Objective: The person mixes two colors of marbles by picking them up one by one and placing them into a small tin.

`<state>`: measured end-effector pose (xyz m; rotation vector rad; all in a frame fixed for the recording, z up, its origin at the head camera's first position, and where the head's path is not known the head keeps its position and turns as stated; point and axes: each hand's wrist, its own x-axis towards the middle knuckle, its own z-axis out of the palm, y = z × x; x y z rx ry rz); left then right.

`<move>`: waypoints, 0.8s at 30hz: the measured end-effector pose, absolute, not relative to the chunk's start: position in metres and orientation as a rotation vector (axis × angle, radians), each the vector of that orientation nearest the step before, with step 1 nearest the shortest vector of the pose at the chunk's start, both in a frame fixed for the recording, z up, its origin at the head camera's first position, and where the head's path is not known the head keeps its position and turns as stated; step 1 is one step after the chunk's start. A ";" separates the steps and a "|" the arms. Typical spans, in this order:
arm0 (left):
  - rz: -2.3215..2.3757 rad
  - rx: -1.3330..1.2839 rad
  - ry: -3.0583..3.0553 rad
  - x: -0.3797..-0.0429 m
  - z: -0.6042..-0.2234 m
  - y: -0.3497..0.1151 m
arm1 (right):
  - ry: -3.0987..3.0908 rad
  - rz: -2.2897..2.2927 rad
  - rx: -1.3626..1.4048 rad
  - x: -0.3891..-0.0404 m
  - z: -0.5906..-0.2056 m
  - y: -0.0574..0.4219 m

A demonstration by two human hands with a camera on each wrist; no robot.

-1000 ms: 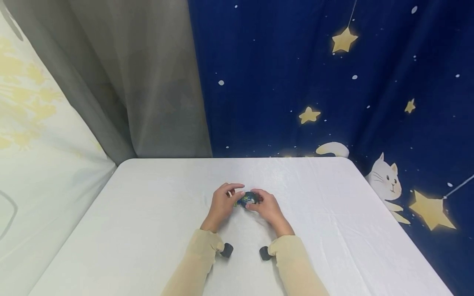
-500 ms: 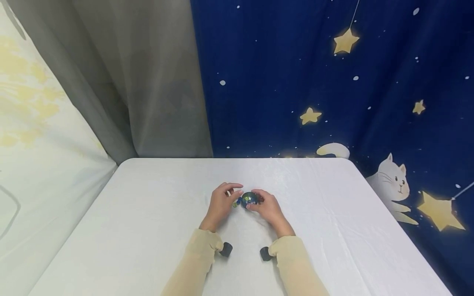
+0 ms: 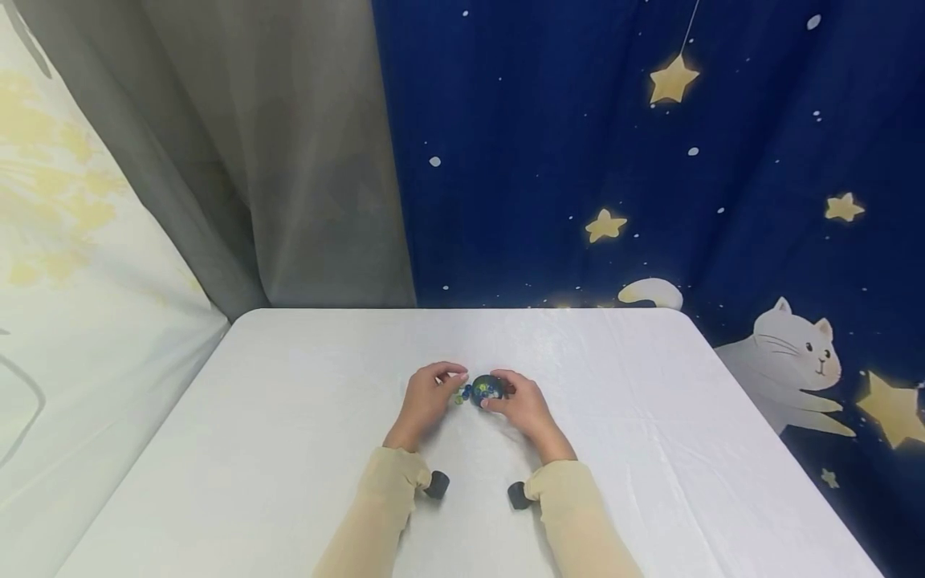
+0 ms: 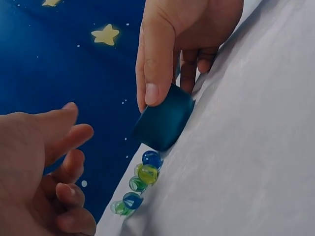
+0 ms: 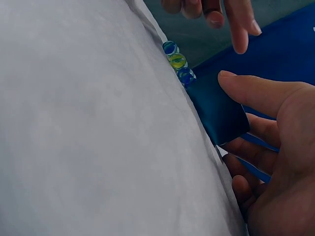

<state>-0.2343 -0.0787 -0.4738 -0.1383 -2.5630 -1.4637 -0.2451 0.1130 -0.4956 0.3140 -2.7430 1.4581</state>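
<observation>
We see a white desk (image 3: 289, 449) before a starry blue curtain (image 3: 578, 144). Near the desk's middle, the right hand (image 3: 526, 408) grips a small blue cup (image 4: 165, 120). The left hand (image 3: 426, 395) hovers loosely curled, holding nothing. Marbles (image 4: 140, 182) lie just beside the cup, between the hands.

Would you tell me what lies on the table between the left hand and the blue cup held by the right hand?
A short row of glass marbles, blue and green-yellow, lies between the left hand and the blue cup; the left wrist view shows it best.
</observation>
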 end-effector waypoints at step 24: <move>-1.230 -0.071 -2.875 -0.232 -0.482 -0.083 | -2.747 1.480 0.305 -0.245 -0.492 0.113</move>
